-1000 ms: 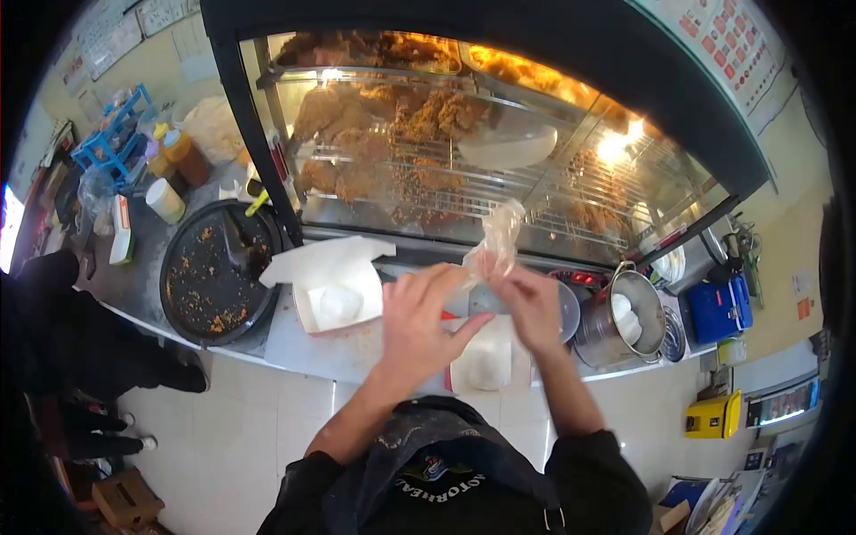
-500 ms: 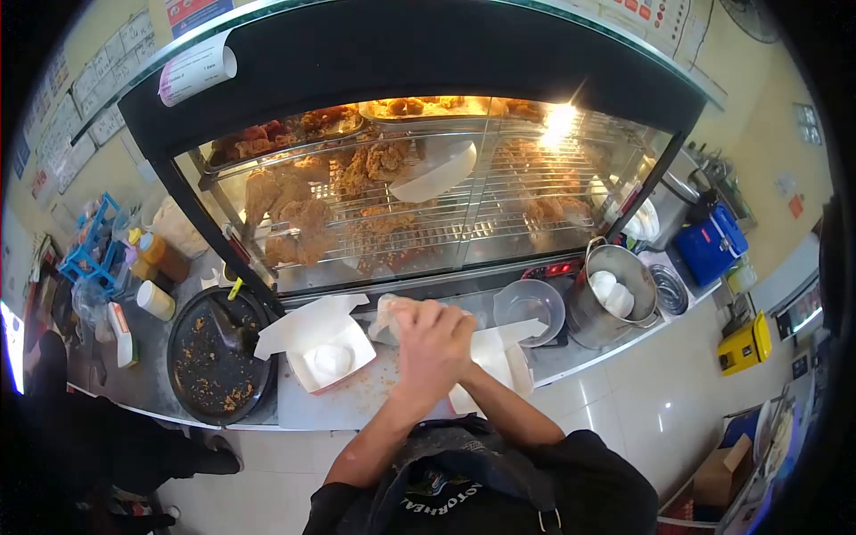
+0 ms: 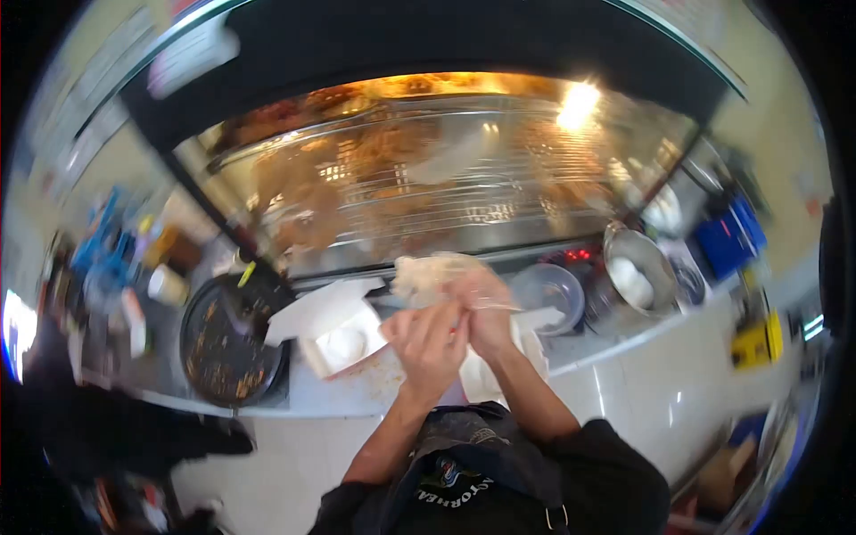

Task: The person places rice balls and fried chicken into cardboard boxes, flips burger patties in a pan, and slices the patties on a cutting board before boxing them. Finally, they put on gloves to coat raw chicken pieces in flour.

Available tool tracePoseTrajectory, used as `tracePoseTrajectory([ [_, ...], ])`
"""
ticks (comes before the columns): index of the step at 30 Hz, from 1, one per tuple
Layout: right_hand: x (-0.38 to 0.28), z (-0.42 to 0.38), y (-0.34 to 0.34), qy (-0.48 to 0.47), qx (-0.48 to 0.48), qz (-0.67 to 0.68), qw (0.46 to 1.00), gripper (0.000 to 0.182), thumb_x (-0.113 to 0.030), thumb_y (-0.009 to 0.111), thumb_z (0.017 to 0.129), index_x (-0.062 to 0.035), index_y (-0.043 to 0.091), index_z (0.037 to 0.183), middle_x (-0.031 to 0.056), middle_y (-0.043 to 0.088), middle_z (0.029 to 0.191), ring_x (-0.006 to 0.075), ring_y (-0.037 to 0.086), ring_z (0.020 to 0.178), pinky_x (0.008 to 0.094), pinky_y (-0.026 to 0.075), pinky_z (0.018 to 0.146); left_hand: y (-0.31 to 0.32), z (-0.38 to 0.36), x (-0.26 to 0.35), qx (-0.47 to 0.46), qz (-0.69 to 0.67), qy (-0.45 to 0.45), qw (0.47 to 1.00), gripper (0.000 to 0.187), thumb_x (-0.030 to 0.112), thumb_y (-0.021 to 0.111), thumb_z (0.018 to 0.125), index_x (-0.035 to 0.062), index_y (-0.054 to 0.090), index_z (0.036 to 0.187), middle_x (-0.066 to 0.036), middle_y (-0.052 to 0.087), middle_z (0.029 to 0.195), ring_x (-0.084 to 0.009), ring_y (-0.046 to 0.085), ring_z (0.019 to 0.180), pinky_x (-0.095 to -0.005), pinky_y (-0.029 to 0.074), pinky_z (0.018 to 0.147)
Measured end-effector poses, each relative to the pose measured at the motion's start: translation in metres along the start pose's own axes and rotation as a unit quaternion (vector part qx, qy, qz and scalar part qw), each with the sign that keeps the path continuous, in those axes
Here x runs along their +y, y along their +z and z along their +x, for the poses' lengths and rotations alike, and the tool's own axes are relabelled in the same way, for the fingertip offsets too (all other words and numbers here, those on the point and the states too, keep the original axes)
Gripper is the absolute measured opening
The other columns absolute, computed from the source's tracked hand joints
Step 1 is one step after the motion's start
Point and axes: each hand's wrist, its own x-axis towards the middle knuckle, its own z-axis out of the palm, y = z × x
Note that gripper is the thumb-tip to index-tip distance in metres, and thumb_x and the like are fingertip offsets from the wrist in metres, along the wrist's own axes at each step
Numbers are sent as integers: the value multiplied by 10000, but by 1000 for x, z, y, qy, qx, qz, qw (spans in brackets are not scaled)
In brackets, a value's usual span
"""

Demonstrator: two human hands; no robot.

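Note:
My left hand [image 3: 423, 343] is closed, its fingers bunched against my right hand [image 3: 486, 312] above the counter. Thin, pale translucent plastic [image 3: 432, 275] spreads over and beyond my right hand's fingers. Blur hides whether it is a bag or a glove, and how those fingers are set. Left of my hands stands an open white takeaway box [image 3: 312, 312], with a round white lump [image 3: 342, 346] in it. A second open white box [image 3: 530, 352] lies partly behind my right forearm.
A glass warming cabinet [image 3: 428, 196] holds fried chicken on racks. At left is a round black tray [image 3: 209, 357] with crumbs. To the right are a clear plastic bowl [image 3: 557, 299] and a metal pot [image 3: 655, 294] holding white lumps. Another person's dark-clothed leg [image 3: 134, 428] shows at lower left.
My hands were pressed together and now sit side by side, the right one farther up. The pale plastic has risen and spread out above them. The whole view has shifted and blurred.

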Motion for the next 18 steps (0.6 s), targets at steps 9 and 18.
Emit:
tracePoseTrajectory([
  [9,2,17,12,148,-58,273,949,610,-546,396,947,1,500,1195,179,570,1129,324,545,1089,453,406,1020,-9,25,-2,76,73,-7,994,199,187,706,710,124,685,898,47,650,952,-150,508,785,-371,298,721],
  [18,35,30,6,246,-99,431,862,642,-530,393,955,-81,355,1412,214,405,1405,382,316,1341,482,231,1134,-14,18,-22,47,75,54,995,289,172,641,721,112,686,1000,43,623,950,-136,510,843,-359,311,721],
])
